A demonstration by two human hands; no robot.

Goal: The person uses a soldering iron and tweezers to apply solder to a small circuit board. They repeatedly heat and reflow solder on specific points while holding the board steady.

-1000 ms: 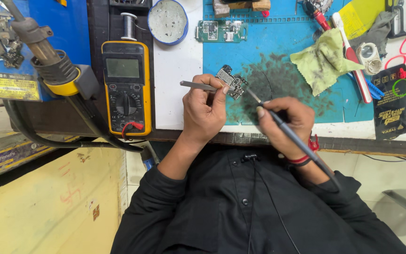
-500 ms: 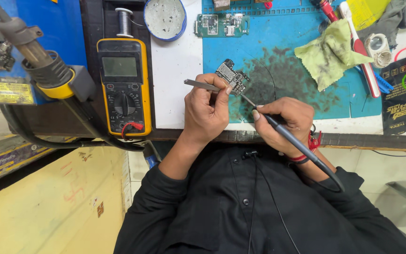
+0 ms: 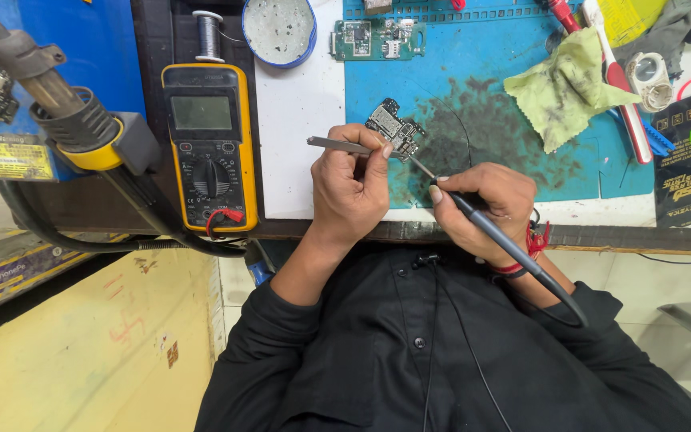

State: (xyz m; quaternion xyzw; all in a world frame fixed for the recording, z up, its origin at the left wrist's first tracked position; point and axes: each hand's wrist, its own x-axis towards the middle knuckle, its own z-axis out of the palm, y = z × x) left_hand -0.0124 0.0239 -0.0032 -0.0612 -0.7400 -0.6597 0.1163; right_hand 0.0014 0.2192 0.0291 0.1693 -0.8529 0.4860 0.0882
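A small circuit board (image 3: 394, 128) lies on the stained blue work mat (image 3: 481, 96). My left hand (image 3: 351, 186) grips metal tweezers (image 3: 337, 145), their tips reaching to the board's near edge. My right hand (image 3: 483, 206) holds a black soldering iron (image 3: 496, 238) like a pen, its thin tip touching the board's right side. The iron's cable runs back past my wrist, which wears a red thread band (image 3: 526, 250).
A yellow multimeter (image 3: 209, 144) stands left of the white pad. A hot-air nozzle (image 3: 65, 112) sits far left. A round tin (image 3: 279, 29), a green circuit board (image 3: 377, 38), a dirty green cloth (image 3: 563, 86) and tools lie at the back and right.
The view has shifted slightly, and both hands stay at the small board. The tweezers and iron tip keep nearly the same position on it.
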